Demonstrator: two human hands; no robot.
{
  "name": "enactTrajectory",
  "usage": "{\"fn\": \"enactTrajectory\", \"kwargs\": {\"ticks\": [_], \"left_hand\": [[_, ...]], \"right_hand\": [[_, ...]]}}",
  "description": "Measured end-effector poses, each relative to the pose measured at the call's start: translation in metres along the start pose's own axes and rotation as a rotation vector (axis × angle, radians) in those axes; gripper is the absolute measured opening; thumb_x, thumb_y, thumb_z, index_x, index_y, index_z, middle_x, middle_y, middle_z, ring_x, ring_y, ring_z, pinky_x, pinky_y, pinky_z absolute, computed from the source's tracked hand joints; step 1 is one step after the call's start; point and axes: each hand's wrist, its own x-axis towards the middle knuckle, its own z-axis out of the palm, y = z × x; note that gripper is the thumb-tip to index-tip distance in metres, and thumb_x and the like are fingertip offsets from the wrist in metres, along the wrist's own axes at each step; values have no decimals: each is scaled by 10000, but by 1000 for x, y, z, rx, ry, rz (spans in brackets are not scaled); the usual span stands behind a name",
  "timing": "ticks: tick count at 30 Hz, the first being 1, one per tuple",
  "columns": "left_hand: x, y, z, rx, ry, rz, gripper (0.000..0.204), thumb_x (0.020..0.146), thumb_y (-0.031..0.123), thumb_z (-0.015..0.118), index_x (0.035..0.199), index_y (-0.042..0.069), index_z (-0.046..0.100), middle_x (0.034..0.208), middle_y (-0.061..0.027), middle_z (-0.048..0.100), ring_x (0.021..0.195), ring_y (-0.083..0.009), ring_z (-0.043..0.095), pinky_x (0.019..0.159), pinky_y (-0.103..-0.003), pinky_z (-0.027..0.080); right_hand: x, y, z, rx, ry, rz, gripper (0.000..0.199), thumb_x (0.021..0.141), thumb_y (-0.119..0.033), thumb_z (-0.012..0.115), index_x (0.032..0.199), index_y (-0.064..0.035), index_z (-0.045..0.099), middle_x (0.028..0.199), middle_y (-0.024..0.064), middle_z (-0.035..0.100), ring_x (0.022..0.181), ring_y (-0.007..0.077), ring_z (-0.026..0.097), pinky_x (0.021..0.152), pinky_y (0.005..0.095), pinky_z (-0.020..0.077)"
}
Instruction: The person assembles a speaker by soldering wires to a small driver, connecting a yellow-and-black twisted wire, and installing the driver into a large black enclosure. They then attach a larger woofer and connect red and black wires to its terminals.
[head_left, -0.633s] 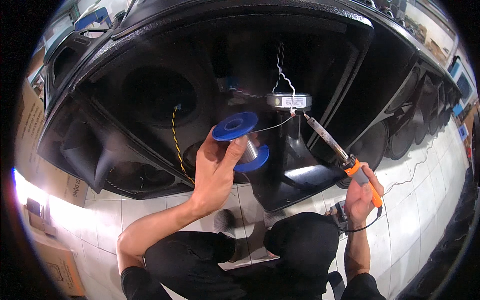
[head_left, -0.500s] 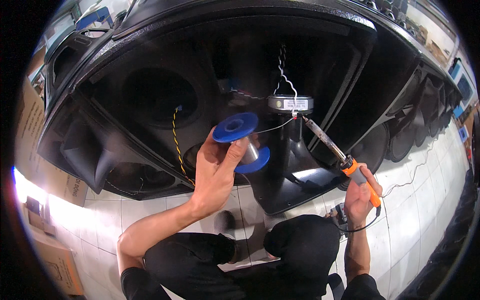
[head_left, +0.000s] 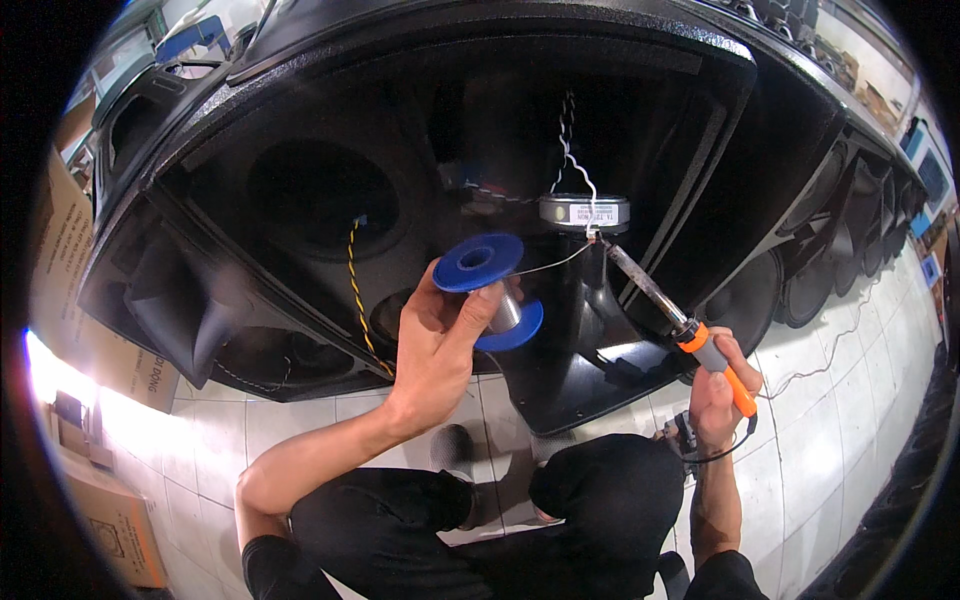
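Observation:
My left hand (head_left: 436, 340) grips a blue spool of solder wire (head_left: 490, 290), and a thin strand runs from it to the right. My right hand (head_left: 716, 385) holds an orange-handled soldering iron (head_left: 672, 315), its tip raised toward a round grey driver (head_left: 584, 211) inside a black speaker cabinet (head_left: 330, 80). The solder strand and the iron tip meet just below the driver, where a twisted white wire (head_left: 568, 140) hangs down. A yellow and black twisted wire (head_left: 355, 280) dangles to the left of the spool.
More black speaker cabinets and cones (head_left: 830, 270) line the right side. Cardboard boxes (head_left: 110, 520) stand at the lower left on the white tiled floor (head_left: 300, 420). My knees in dark trousers (head_left: 600, 500) fill the bottom, and the iron's cord (head_left: 830, 350) trails across the tiles.
The spool, solder strand and iron stay almost where they were; my hands hold steady at the driver.

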Motion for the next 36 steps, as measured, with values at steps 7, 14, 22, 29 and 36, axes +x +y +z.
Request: {"fn": "enactTrajectory", "kwargs": {"ticks": [7,14,22,29,36], "left_hand": [[0,-1,-1,-5,12,-11,432,973,346,669,1259,39,567,1127,-106,691,1057,-184,660,1006,-364,478],[2,-3,1,-29,16,-15,408,976,333,664,1248,40,578,1109,-99,692,1047,-173,657,995,-356,482],[2,-3,-1,-19,18,-10,414,974,351,662,1249,51,585,1121,-97,693,1055,-177,655,1008,-351,476],[3,-7,1,-37,32,-4,431,972,359,664,1253,45,574,1129,-102,690,1056,-178,655,1009,-345,474],[5,-5,2,-30,22,0,439,970,361,667,1254,43,561,1130,-103,686,1053,-184,657,1007,-350,476]], "right_hand": [[1,1,1,-16,-17,-16,433,841,-178,618,1173,100,620,1029,234,654,986,310,587,886,428,457],[2,2,2,1,-31,-21,409,842,-148,610,1178,86,620,1020,229,653,981,305,584,881,428,457],[7,-1,5,-59,-64,-67,364,841,-122,629,1168,36,640,1011,216,659,956,313,598,858,428,469],[13,-5,-3,-258,-179,-203,372,765,-123,733,1117,-13,684,1004,211,672,927,337,616,807,426,495],[18,-11,-5,-342,-255,-290,377,803,-156,732,1177,-108,710,1019,158,673,950,294,604,800,403,474]]}}
